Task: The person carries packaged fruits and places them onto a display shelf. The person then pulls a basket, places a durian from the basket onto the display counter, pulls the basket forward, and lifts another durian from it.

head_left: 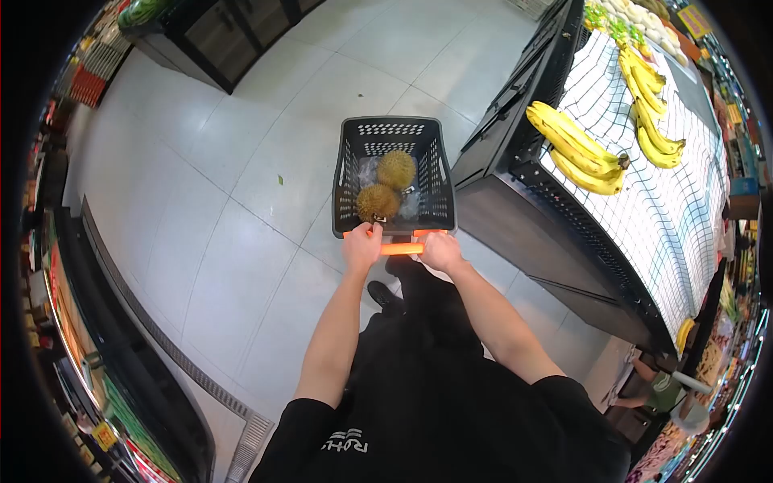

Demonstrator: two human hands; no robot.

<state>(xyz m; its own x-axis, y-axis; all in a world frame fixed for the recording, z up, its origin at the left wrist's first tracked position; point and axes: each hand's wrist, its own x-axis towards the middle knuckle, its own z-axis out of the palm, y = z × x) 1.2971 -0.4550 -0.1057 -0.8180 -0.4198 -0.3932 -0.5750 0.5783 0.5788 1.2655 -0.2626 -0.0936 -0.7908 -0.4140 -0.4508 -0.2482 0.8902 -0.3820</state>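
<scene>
A black plastic basket (349, 173) with slotted walls hangs in front of my body. Its orange handle (401, 249) crosses the near rim. My left hand (363, 245) is wrapped round the handle's left part, and my right hand (440, 250) grips it on the right. Inside the basket lie two spiky, yellow-brown durians, one (396, 170) toward the far side and the other (378, 202) nearer my left hand. Clear plastic wrapping (410, 204) shows beside them.
To the right, a dark display stand (515, 217) bears bananas (576, 149) on checked cloth. A low produce shelf (137, 362) with a floor grate (145, 310) runs along the left. A dark cabinet (217, 40) stands at upper left. Another person (662, 390) is at lower right.
</scene>
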